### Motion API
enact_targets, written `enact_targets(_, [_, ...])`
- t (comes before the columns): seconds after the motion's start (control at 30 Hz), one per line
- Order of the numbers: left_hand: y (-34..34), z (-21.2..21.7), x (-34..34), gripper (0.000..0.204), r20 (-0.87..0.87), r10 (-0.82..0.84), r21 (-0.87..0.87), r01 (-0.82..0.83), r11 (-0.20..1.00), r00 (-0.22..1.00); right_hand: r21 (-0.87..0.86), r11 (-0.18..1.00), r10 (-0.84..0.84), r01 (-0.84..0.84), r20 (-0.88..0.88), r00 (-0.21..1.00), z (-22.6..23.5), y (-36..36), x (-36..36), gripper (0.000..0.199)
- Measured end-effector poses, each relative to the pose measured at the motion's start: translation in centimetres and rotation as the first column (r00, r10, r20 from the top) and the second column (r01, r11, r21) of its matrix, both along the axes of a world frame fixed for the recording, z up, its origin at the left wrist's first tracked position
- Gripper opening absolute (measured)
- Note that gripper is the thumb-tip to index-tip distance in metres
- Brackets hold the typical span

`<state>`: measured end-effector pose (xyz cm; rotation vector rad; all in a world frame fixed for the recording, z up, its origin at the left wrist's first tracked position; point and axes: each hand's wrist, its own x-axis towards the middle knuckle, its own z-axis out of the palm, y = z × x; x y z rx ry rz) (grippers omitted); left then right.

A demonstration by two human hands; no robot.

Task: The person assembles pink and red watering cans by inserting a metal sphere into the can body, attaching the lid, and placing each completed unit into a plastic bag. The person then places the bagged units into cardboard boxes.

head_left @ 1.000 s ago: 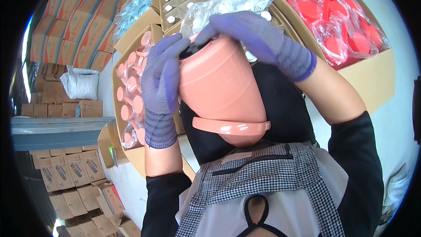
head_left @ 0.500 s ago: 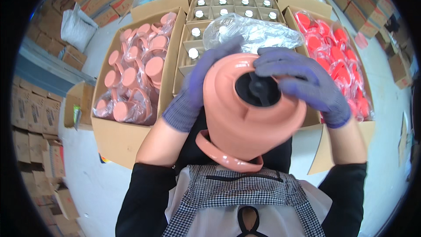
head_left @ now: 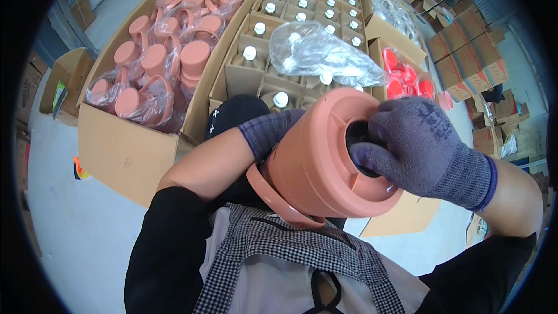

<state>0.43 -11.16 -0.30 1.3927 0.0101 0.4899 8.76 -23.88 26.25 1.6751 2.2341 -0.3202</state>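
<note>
A pink plastic thermos jug [head_left: 296,168] lies tilted over my lap, its round end turned up and to the right. A black round plug [head_left: 358,138] sits recessed in the middle of that end, partly covered by my fingers. My right hand [head_left: 418,145], in a grey-purple knit glove, is closed with thumb and fingers pinching the plug. My left hand [head_left: 276,130], gloved alike, holds the jug from its far left side; its fingers are hidden behind the body. The jug's pink loop handle [head_left: 279,200] points toward my apron.
An open carton [head_left: 131,157] of bagged pink jugs stands at left. Ahead, a divided carton [head_left: 247,75] holds several white-capped bottles, with clear plastic bags [head_left: 325,52] lying on top. Bagged red jugs [head_left: 401,75] fill a box at right; stacked cartons [head_left: 471,52] stand beyond.
The jug has tipped so its end faces more to the right. My right hand has moved from resting across the end to pinching the black plug. My left hand has slipped behind the jug.
</note>
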Motion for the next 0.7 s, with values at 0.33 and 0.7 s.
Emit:
enact_targets(0.33, [-0.7,-0.8,0.2,0.048,-0.04,-0.133,-0.03,0.132,0.991,0.99,0.087,0.515,0.833,-0.853,0.185,0.521,3.3,1.4,2.6,0.028])
enact_targets(0.7, [-0.1,-1.9,1.0,0.051,-0.018,0.009,-0.039,-0.01,0.999,1.0,0.121,0.222,0.975,-0.967,-0.011,0.223,2.5,6.0,5.4,0.042])
